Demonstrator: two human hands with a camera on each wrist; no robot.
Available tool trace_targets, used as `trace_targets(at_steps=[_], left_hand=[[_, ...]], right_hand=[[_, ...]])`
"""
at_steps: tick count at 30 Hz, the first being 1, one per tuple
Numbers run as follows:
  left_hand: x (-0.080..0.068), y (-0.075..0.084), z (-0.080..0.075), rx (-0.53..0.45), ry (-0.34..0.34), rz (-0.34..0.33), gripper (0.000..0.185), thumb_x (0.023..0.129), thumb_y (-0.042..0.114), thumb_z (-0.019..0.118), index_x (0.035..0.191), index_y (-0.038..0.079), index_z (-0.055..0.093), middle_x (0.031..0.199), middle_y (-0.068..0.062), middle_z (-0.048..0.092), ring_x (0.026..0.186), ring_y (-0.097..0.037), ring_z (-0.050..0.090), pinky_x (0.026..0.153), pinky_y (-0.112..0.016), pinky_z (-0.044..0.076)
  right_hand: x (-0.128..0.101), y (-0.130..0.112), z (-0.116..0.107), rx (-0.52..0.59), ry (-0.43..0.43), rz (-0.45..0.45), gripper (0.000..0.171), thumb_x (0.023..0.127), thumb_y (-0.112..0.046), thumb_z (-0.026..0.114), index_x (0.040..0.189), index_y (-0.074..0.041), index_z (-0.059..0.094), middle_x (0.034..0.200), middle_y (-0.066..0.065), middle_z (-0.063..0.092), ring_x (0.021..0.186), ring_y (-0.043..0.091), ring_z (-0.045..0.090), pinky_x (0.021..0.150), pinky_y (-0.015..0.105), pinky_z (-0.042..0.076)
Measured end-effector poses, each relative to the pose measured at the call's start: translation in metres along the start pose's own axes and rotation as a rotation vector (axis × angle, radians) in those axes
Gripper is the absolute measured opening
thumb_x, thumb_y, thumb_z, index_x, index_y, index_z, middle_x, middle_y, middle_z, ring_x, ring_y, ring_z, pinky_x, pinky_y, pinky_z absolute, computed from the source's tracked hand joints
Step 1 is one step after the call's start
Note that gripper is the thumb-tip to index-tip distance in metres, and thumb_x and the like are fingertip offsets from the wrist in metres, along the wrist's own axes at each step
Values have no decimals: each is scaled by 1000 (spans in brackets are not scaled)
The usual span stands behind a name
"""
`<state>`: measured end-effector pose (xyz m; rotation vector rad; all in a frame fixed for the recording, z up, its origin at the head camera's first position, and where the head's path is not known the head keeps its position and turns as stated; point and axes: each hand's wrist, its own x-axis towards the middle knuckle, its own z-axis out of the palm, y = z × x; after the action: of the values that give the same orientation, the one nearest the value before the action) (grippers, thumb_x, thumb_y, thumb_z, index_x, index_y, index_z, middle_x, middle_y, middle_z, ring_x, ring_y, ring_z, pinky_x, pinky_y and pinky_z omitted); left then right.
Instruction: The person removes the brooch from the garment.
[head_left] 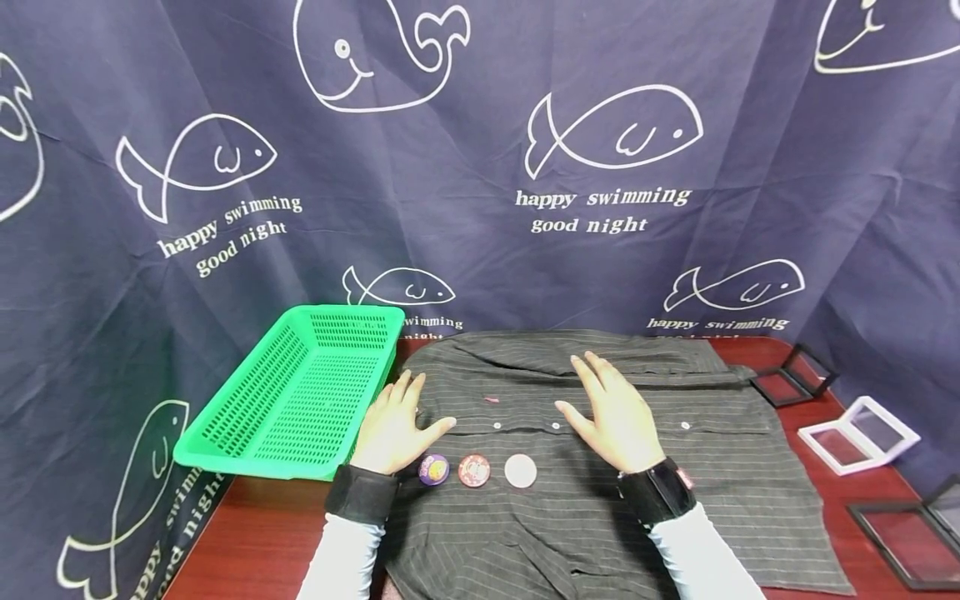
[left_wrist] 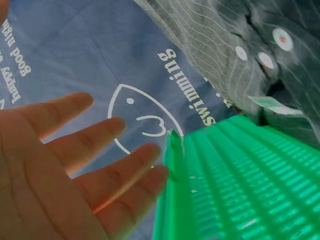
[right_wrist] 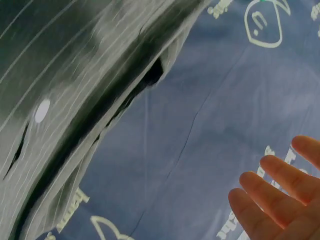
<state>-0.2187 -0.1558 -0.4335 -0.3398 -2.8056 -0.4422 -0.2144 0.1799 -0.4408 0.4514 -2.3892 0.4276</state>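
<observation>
A dark striped shirt [head_left: 600, 500] lies spread flat on the red-brown table [head_left: 262, 533]. My left hand [head_left: 395, 425] rests on its left side with fingers straight, next to the green basket [head_left: 300, 396]. My right hand [head_left: 611, 412] lies flat on the shirt's middle, fingers spread. Three round badges sit on the shirt between my wrists: a purple badge [head_left: 433, 469], a red badge [head_left: 474, 470] and a white badge [head_left: 521, 471]. In the left wrist view my left hand [left_wrist: 75, 165] is open beside the green basket [left_wrist: 240, 190]. The right wrist view has my straight fingers [right_wrist: 272, 197] and the shirt [right_wrist: 60, 90].
Black frames [head_left: 795, 379] [head_left: 907, 525] and a white frame [head_left: 858, 433] lie on the table at the right. A dark blue curtain with fish drawings [head_left: 480, 167] hangs behind the table. A small pink scrap [head_left: 491, 399] lies on the shirt.
</observation>
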Motion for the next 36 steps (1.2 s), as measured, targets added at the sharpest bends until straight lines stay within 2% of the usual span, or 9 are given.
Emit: trace_targets(at_steps=[5,13,18,22,28,36], left_hand=[[-4,-6,-3,-13,-16,-9,86,79,65,66,140,7,51,140,-19,54,123,-40,56,99,-54,46],[-13,-15,3,-33,5,1,73,78,62,68,126,8,63,120,-12,65,107,-35,63,89,-51,51],[-18,-19,9,-57,-2,37,64,78,52,73,119,3,66,112,-14,66,100,-35,65,86,-49,53],[-21,-20,15,-52,-25,55,59,78,47,76,115,1,67,107,-14,67,97,-33,65,86,-46,53],[-25,-18,22,-84,-55,76,43,76,37,79,99,2,68,95,-9,65,88,-27,64,81,-43,52],[-29,-22,31,-127,-115,110,32,74,30,80,94,7,67,87,-2,64,80,-21,63,75,-39,52]], right_hand=[[3,-16,8,20,-32,-27,71,82,-44,74,139,-9,53,139,19,55,125,39,56,97,54,48],[5,-46,17,90,-81,-67,60,87,-39,70,137,-9,55,135,15,58,120,33,60,95,48,51],[7,-63,24,122,-128,-85,57,88,-39,70,136,-10,56,132,12,60,116,29,63,89,46,54],[8,-74,31,150,-164,-104,55,88,-38,70,134,-10,57,128,9,62,113,27,64,89,44,54],[8,-89,42,224,-225,-124,48,88,-34,71,126,-7,61,121,9,65,110,26,65,92,41,53],[8,-106,54,265,-325,-150,39,88,-31,70,115,-4,64,115,12,66,111,30,64,95,43,51]])
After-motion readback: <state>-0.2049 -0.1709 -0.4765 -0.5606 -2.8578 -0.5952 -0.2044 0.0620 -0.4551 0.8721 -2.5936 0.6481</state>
